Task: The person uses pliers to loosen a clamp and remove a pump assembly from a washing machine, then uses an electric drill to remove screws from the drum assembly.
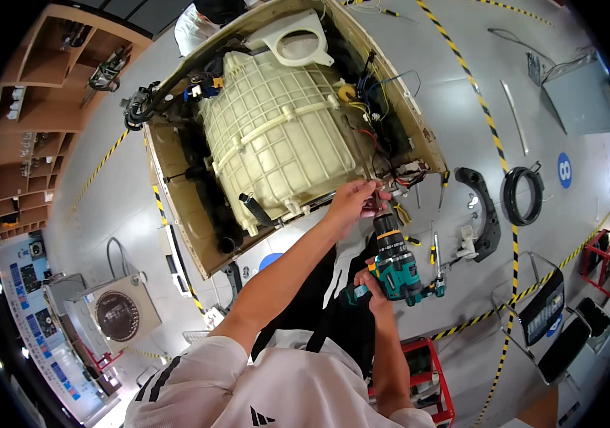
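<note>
The drill [399, 274] is at the cabinet's near edge, right of the middle, its nose pointing up toward the wiring [410, 172]. The right hand [376, 289] has its fingers wrapped around the drill's grip; the left hand [353, 205] reaches to the drill's tip, its fingers bunched close together, though whether they pinch a small part there I cannot tell. The work looks partway along: the cabinet [185, 221] is open and the tub [280, 135] is laid bare, but the tub, wiring and a black ribbed piece [253, 208] are still in place inside, while several loose parts are out on the floor [455, 143]. The tub is cream plastic, a bulging barrel crossed by a grid of raised ribs; the cabinet around it is thin-walled, box-shaped and stained brownish inside. Beside the drill's nose lie yellow-handled pliers [402, 214], with a screwdriver [433, 251] farther right. Beyond them are a dark, heavy-looking crescent [489, 214], a pale moulded bracket [467, 244] and a glossy black ring [510, 200]. Striped yellow-and-black tape [492, 128] crosses the smooth grey floor.
</note>
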Action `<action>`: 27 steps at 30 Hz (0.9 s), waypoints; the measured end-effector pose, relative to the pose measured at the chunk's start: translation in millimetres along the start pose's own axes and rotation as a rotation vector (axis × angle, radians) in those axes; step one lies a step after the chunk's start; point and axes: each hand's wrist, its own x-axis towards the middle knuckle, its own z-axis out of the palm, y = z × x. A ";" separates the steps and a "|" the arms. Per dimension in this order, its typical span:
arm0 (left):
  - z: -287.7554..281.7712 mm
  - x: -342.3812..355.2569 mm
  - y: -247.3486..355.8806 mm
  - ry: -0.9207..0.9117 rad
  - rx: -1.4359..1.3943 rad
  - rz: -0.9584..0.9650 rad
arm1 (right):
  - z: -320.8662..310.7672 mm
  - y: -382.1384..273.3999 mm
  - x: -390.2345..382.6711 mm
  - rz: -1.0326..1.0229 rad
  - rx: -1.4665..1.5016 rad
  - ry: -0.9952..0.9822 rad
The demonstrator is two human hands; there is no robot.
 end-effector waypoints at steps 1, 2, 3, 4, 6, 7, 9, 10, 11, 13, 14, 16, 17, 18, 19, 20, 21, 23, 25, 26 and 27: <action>-2.7 8.6 0.2 0.017 0.019 0.029 | -2.0 -1.1 9.9 0.032 -0.005 0.008; -3.5 12.6 -1.0 0.043 0.023 0.019 | -7.4 0.5 15.6 0.037 -0.008 -0.011; -2.8 15.2 -1.1 0.069 0.027 0.011 | -14.8 2.2 20.4 0.042 -0.010 -0.031; -1.0 18.3 0.3 0.093 0.034 0.003 | -20.9 2.2 26.2 0.043 -0.011 -0.050; -0.4 24.6 0.1 0.110 0.041 0.019 | -26.8 -7.9 38.0 0.057 -0.110 -0.087; 2.3 29.6 -1.2 0.112 0.038 0.025 | -34.5 -9.6 43.5 0.014 -0.161 -0.115; 5.7 37.2 -4.2 0.120 0.023 0.040 | -50.1 -7.3 52.8 -0.012 -0.197 -0.171; 7.5 40.0 -6.3 0.132 0.009 0.050 | -58.2 -5.3 55.7 0.009 -0.173 -0.199; 8.7 42.3 -8.5 0.143 -0.006 0.059 | -65.6 -3.3 58.3 0.030 -0.150 -0.226; 10.0 45.8 -11.9 0.166 -0.022 0.075 | -76.2 -1.8 66.1 -0.031 -0.252 -0.249; 10.2 46.9 -13.2 0.177 -0.024 0.080 | -81.6 -0.2 68.7 -0.064 -0.303 -0.259; 13.8 49.8 -14.4 0.195 -0.032 0.086 | -105.4 28.5 67.3 -0.059 -0.639 -0.235; 16.3 50.0 -13.8 0.209 -0.037 0.092 | -113.9 36.2 67.6 -0.034 -0.717 -0.259; 16.6 51.1 -15.6 0.222 -0.043 0.097 | -122.7 43.7 67.6 -0.011 -0.796 -0.284; 14.1 53.4 -19.6 0.228 -0.028 0.118 | -127.7 47.6 69.2 0.032 -0.785 -0.339; 11.6 56.4 -24.6 0.234 -0.012 0.139 | -130.2 52.0 69.0 0.042 -0.800 -0.367; 9.5 58.8 -29.1 0.240 0.003 0.159 | -132.8 55.9 69.4 0.050 -0.815 -0.396; 10.8 59.2 -30.8 0.257 0.015 0.181 | -135.8 60.5 73.4 0.058 -0.834 -0.443; 14.2 59.5 -31.1 0.277 0.030 0.193 | -138.6 60.1 73.2 0.062 -0.668 -0.429; 13.9 61.3 -31.0 0.273 0.030 0.185 | -138.1 59.9 74.0 0.072 -0.516 -0.407; 12.5 64.2 -30.2 0.268 0.031 0.176 | -134.4 61.2 74.1 0.132 -0.236 -0.367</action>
